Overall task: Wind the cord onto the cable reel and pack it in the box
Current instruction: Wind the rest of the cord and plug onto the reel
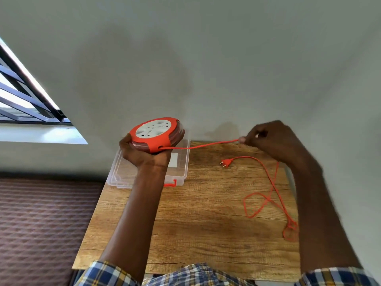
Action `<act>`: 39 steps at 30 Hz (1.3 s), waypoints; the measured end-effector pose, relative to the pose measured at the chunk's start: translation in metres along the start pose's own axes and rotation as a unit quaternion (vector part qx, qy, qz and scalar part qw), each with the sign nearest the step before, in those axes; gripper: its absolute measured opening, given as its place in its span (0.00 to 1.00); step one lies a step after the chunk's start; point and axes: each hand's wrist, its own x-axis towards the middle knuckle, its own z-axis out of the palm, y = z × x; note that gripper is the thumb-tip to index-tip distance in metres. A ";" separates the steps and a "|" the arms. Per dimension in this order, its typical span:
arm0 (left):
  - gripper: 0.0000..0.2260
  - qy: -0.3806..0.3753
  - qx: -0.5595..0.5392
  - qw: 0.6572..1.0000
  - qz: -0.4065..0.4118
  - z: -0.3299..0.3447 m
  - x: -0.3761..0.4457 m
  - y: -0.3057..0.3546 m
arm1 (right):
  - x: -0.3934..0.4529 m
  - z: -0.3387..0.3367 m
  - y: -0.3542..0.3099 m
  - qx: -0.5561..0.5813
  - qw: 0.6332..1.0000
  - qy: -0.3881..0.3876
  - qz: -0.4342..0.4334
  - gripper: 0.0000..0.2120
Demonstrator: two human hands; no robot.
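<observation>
Fingers of left hand [144,153] grip the reel [156,134]; right hand [270,139] pinches the cord [198,146].

A room in a home: plain grey wall [206,58], barred window [22,96], patterned bedding [41,219] (perhaps a mattress) beside the wooden counter's [195,223] left edge.

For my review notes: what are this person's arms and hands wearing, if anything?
Both hands, the left hand and the right hand, are bare: no gloves, rings or watch show. Forearms are uncovered. The sleeves are a plaid check in blue, white and yellow, ending near the elbows at the frame's bottom edge.
</observation>
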 end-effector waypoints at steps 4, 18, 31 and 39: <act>0.26 -0.039 0.027 0.999 0.011 0.004 0.001 -0.002 | 0.011 -0.005 -0.013 0.072 0.992 -0.073 -0.067 0.03; 0.35 -0.205 0.281 0.903 -0.250 0.016 0.025 -0.011 | -0.006 0.087 -0.070 0.092 0.966 0.049 -0.239 0.24; 0.31 -0.145 0.344 0.901 -0.221 0.022 0.027 -0.045 | 0.000 0.089 -0.057 0.044 0.992 0.054 -0.110 0.31; 0.27 -0.166 0.353 0.898 -0.204 0.023 0.021 -0.045 | -0.007 0.097 -0.058 -0.006 0.990 0.100 -0.104 0.32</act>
